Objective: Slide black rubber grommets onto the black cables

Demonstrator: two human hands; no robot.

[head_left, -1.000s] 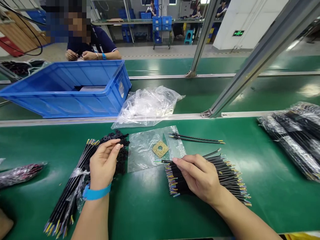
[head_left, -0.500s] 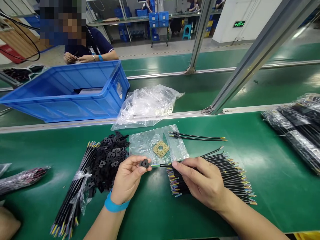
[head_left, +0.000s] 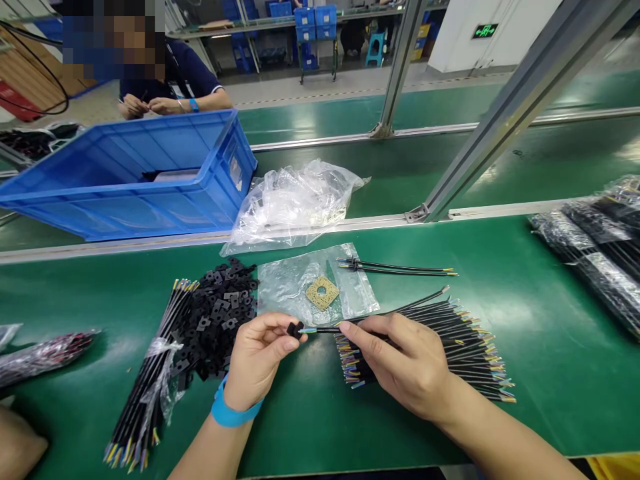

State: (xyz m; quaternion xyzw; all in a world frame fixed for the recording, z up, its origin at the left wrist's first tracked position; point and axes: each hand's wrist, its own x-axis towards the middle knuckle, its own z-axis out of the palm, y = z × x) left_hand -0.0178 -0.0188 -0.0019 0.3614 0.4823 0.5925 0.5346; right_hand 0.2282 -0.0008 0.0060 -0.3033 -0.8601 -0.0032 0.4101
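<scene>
My left hand (head_left: 267,357), with a blue wristband, pinches a small black rubber-like grommet (head_left: 295,329) between thumb and fingers. Closed on a black cable (head_left: 327,330), my right hand (head_left: 405,360) holds it level. The cable's stripped end, with thin coloured wires (head_left: 309,331), meets the grommet's side; whether the wires pass into it I cannot tell. Under and beyond my right hand lies a spread of short black cables (head_left: 475,353) with coloured ends. Left of my left hand is a heap of black grommets (head_left: 215,327).
A tied cable bundle (head_left: 150,380) lies left of the heap. Behind my hands, a square tan sponge (head_left: 322,294) rests on a clear plastic bag (head_left: 280,280). Two cables (head_left: 400,268) lie beyond. A blue crate (head_left: 150,210), metal post (head_left: 480,133) and wrapped bundles (head_left: 590,247) stand around. A co-worker sits opposite.
The grommet has turned in my left fingers, from face-on to more edge-on. My hands stay nearly in place, and the head view has shifted slightly.
</scene>
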